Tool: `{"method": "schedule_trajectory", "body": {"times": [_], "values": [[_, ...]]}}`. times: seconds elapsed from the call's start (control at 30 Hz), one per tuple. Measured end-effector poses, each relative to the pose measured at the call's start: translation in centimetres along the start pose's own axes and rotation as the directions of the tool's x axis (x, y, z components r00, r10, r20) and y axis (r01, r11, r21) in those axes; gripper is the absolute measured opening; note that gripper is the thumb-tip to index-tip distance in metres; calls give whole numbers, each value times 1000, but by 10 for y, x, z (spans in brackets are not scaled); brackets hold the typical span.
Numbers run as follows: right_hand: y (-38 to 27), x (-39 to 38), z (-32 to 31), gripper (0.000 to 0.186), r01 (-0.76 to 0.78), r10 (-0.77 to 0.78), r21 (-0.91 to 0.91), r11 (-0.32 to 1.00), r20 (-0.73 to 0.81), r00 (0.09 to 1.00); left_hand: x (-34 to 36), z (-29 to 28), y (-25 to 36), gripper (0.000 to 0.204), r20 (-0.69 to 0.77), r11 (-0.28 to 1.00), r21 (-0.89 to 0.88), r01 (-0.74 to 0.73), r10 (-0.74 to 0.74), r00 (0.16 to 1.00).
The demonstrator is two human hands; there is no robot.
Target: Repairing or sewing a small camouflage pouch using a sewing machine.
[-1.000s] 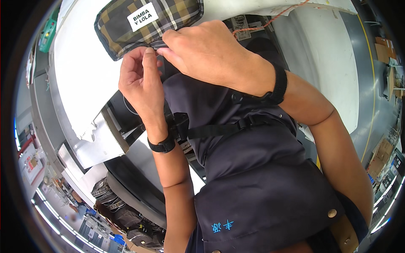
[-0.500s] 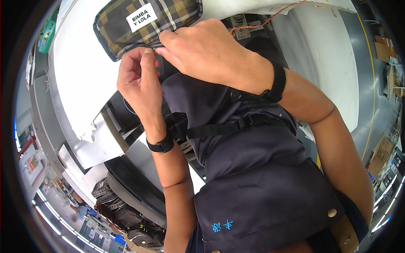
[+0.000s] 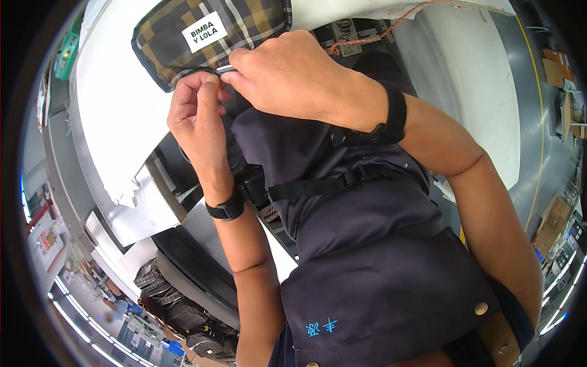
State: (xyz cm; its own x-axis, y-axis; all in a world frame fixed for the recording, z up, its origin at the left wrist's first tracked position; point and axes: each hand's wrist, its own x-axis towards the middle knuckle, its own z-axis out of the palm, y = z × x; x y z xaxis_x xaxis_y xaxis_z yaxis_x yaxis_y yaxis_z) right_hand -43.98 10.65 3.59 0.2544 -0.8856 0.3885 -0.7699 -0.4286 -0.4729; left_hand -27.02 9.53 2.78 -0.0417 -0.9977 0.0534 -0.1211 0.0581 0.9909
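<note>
A dark plaid bag (image 3: 165, 46) in brown, black and white, with a white label patch, lies at the top, its near edge toward me. My left hand (image 3: 199, 113) pinches at that near edge, thumb against forefinger. From above it, my right hand (image 3: 287, 76) is closed, with a slim, shiny metal piece (image 3: 225, 69) showing at its fingertips against the bag's edge. The rest of that piece is hidden in my fingers, so its kind cannot be told. The two hands' fingertips are close together.
A white work surface (image 3: 116, 98) lies under and left of the bag. An orange cord (image 3: 385, 33) runs along the right side of it. Several dark plaid bags (image 3: 189, 318) are piled at the lower left. A grey floor (image 3: 513, 61) with a yellow line is at the right.
Both hands have shifted slightly left, and the bag's near edge has dropped a little toward me. The metal piece at my right fingertips shows more plainly.
</note>
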Motion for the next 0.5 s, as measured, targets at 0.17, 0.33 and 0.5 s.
{"method": "schedule_trajectory", "body": {"times": [0.17,0.33,0.5], "values": [[-4,-2,2,20,-22,21,-29,999,-47,999,0,2,-2,10,-32,999,28,-34,35,999],[-8,-5,2,18,-56,52,-51,997,-75,996,-3,7,-2,9,-59,997,58,-57,61,996],[-8,-6,1,28,-60,60,0,998,13,998,-4,6,-1,13,-52,996,57,-62,65,997]]}}
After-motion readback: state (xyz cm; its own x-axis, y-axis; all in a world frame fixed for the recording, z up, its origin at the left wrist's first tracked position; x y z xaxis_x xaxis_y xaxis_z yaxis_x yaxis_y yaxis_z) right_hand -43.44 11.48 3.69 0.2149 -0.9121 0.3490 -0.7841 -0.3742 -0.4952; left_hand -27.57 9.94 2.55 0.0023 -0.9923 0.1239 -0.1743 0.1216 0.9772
